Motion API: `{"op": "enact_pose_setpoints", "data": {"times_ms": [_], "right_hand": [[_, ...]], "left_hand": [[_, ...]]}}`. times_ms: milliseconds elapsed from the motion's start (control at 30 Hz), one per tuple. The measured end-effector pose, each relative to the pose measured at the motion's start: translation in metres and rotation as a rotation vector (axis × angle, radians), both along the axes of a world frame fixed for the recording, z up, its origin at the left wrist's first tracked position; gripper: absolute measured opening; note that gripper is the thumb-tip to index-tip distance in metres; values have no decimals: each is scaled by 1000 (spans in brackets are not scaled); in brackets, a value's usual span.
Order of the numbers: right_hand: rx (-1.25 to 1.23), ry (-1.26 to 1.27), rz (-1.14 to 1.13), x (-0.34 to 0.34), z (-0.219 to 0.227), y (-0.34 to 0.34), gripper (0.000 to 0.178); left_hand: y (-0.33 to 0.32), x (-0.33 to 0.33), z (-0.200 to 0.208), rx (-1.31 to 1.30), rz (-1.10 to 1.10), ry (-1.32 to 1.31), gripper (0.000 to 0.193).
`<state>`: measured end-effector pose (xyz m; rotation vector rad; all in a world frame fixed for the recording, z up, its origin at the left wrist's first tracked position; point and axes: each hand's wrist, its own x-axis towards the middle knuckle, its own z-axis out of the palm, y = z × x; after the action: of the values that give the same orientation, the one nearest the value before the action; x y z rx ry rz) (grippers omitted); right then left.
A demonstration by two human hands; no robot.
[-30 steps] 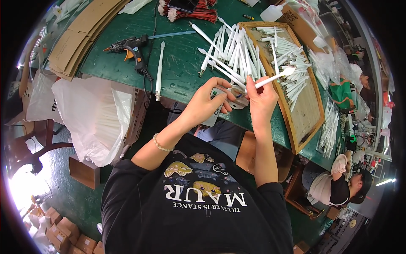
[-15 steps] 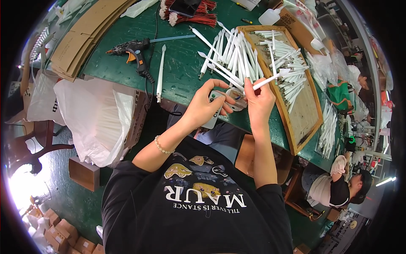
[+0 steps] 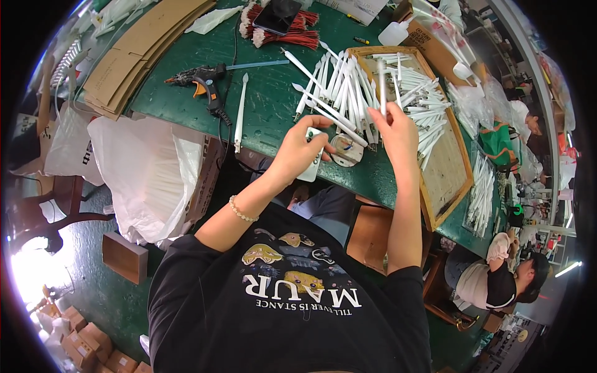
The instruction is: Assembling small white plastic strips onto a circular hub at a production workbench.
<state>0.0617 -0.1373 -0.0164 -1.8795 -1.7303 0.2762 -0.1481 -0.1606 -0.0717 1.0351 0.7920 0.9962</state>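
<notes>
My right hand pinches a white candle-shaped stick, slightly blurred and held upright above the near edge of a heap of similar sticks. My left hand is curled around a flat white block with green dots and dark print; the fingers hide part of it. Just right of its fingertips sits a round, pale, shallow dish at the table edge. Beyond the hands, a wooden tray holds many more white sticks. One separate stick lies left of the heap.
A black-and-orange glue gun with its cord lies at the left. Cardboard sheets, red wire bundles and a phone are farther back. A white plastic bag hangs at the left table edge. Another person sits at right.
My right hand has moved away from the left hand and forward-right, turning its stick from sideways to upright. The left hand stays near the dish, which is now more exposed.
</notes>
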Motion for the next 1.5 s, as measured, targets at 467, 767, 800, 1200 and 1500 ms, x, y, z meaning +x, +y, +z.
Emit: {"op": "enact_pose_setpoints", "data": {"times_ms": [467,767,800,1200,1500], "right_hand": [[-155,-362,421,-24,7,15,35],[-105,-380,161,15,9,45,40],[-156,-383,130,13,12,49,42],[121,-439,58,2,-31,46,50],[63,-459,4,-24,-32,61,80]], "left_hand": [[11,7,12,12,34,-11,35],[103,-14,12,639,362,966,28],[113,-12,19,578,328,1096,26],[165,22,1,491,181,1191,42],[175,12,-9,168,-31,692,18]]}}
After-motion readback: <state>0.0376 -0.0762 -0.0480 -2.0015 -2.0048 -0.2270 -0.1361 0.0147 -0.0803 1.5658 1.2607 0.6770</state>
